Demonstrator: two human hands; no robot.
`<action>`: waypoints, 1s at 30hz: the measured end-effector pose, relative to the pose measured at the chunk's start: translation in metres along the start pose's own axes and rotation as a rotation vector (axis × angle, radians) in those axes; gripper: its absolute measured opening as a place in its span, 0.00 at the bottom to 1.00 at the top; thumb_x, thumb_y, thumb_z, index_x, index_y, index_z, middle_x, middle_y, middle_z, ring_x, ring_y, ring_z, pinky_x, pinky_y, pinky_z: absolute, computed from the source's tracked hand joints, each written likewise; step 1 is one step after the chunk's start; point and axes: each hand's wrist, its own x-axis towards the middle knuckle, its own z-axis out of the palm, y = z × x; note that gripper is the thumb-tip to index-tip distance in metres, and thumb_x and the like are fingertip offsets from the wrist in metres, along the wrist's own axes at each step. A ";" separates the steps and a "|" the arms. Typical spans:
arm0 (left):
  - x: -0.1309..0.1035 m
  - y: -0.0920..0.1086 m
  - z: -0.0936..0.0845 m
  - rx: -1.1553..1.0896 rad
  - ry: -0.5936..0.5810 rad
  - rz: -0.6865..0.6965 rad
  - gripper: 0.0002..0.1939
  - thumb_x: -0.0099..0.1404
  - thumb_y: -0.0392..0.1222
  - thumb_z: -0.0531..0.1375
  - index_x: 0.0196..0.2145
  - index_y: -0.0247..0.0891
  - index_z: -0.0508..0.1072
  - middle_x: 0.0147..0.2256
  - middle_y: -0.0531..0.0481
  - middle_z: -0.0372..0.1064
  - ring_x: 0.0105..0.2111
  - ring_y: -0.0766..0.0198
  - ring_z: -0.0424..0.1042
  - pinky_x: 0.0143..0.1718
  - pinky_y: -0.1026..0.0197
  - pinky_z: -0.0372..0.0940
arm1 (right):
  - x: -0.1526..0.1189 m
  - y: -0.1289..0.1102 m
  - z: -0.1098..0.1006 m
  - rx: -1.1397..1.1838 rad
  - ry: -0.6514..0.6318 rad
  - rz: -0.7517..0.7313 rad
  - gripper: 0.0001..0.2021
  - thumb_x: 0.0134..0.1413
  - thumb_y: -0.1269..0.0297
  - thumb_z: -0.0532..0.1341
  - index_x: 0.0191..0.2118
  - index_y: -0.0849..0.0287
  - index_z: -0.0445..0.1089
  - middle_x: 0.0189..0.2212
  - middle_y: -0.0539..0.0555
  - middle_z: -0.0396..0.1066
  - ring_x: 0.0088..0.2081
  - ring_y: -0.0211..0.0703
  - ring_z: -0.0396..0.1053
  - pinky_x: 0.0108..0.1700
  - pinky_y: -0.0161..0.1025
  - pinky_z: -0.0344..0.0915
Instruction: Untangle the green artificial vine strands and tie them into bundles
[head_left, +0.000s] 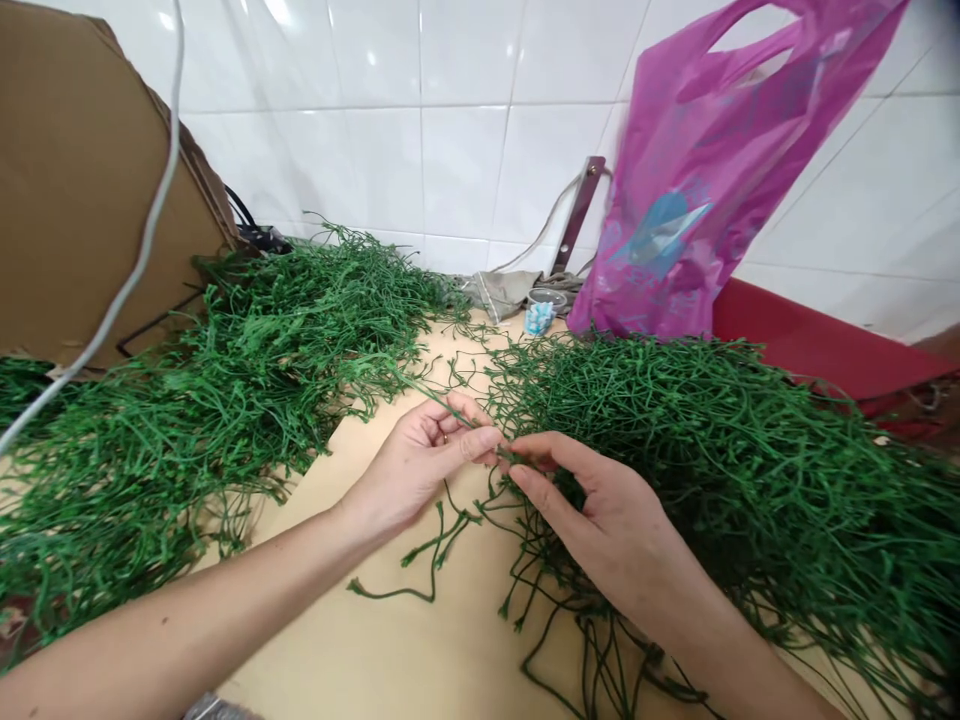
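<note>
Over the middle of the tan table, my left hand (427,455) is closed on a green cord (435,395), pinched between thumb and fingers. The cord's far end runs up and left toward a heap. My right hand (592,500) meets it at the fingertips, with thumb and forefinger pinching the same cord. What lies exactly between the fingertips is too small to make out. Below my hands several loose green cords (433,560) with knotted, frayed ends rest on the table. A large heap of such cords (675,420) lies right beside my right hand.
Another heap of green cords (300,330) spreads along the left, against a cardboard box (97,180). A white cable (142,250) hangs there. At the back stand a purple plastic bag (720,170), a small blue-and-white item (538,318) and a metal bracket (579,215). Something red (817,340) lies behind the right heap.
</note>
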 end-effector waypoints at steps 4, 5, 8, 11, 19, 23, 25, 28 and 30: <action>0.000 -0.002 0.000 0.036 -0.008 0.009 0.07 0.61 0.37 0.69 0.33 0.36 0.73 0.24 0.58 0.73 0.26 0.74 0.71 0.31 0.71 0.64 | -0.002 -0.001 0.001 0.128 -0.076 0.058 0.09 0.64 0.62 0.56 0.37 0.55 0.74 0.30 0.47 0.74 0.32 0.37 0.69 0.36 0.31 0.66; 0.000 -0.003 0.001 0.035 -0.015 0.010 0.07 0.62 0.37 0.69 0.33 0.37 0.73 0.24 0.58 0.73 0.25 0.74 0.71 0.31 0.71 0.64 | -0.002 0.000 -0.001 0.151 -0.090 0.068 0.10 0.65 0.61 0.56 0.37 0.55 0.74 0.30 0.48 0.73 0.32 0.37 0.68 0.35 0.31 0.65; 0.001 -0.002 0.001 0.032 -0.071 0.001 0.06 0.63 0.38 0.68 0.34 0.38 0.73 0.25 0.58 0.74 0.26 0.73 0.72 0.33 0.70 0.65 | -0.001 0.002 -0.005 0.207 -0.131 0.115 0.12 0.65 0.59 0.55 0.35 0.55 0.74 0.29 0.48 0.72 0.31 0.38 0.66 0.34 0.32 0.63; -0.001 0.000 0.002 0.066 -0.088 0.005 0.06 0.64 0.40 0.67 0.33 0.37 0.74 0.27 0.56 0.75 0.29 0.72 0.72 0.35 0.69 0.66 | 0.000 0.005 -0.006 0.230 -0.140 0.146 0.10 0.63 0.60 0.57 0.35 0.56 0.74 0.26 0.47 0.70 0.29 0.38 0.66 0.32 0.32 0.63; -0.001 0.005 0.002 0.229 -0.047 0.062 0.10 0.64 0.44 0.66 0.30 0.36 0.73 0.31 0.54 0.75 0.33 0.69 0.71 0.39 0.66 0.64 | 0.000 0.012 -0.004 0.045 -0.025 0.051 0.11 0.62 0.66 0.56 0.41 0.54 0.77 0.33 0.49 0.78 0.36 0.39 0.74 0.41 0.33 0.69; 0.001 0.003 -0.001 0.302 -0.026 0.106 0.10 0.65 0.42 0.66 0.29 0.36 0.72 0.30 0.54 0.73 0.33 0.69 0.69 0.38 0.67 0.62 | 0.000 0.009 -0.005 0.136 -0.084 0.090 0.09 0.59 0.66 0.59 0.40 0.54 0.77 0.29 0.46 0.77 0.30 0.36 0.72 0.34 0.31 0.68; 0.000 0.002 -0.001 0.293 -0.028 0.085 0.10 0.65 0.43 0.66 0.30 0.36 0.73 0.30 0.54 0.73 0.32 0.69 0.69 0.37 0.66 0.63 | 0.000 0.006 -0.005 0.130 -0.079 0.076 0.07 0.58 0.67 0.59 0.37 0.54 0.76 0.27 0.45 0.75 0.29 0.35 0.70 0.33 0.30 0.66; -0.002 0.002 0.000 0.251 -0.038 0.047 0.10 0.64 0.44 0.66 0.30 0.36 0.73 0.29 0.54 0.73 0.31 0.69 0.69 0.36 0.66 0.63 | -0.001 0.004 -0.004 0.059 -0.048 0.036 0.05 0.55 0.69 0.60 0.33 0.55 0.73 0.27 0.45 0.73 0.29 0.35 0.68 0.32 0.30 0.64; -0.003 0.002 0.002 0.242 -0.050 0.034 0.10 0.64 0.44 0.67 0.30 0.36 0.73 0.28 0.55 0.73 0.30 0.70 0.69 0.34 0.67 0.63 | -0.001 0.004 -0.001 -0.015 0.002 -0.018 0.05 0.52 0.72 0.59 0.32 0.56 0.71 0.27 0.46 0.72 0.30 0.36 0.68 0.34 0.32 0.64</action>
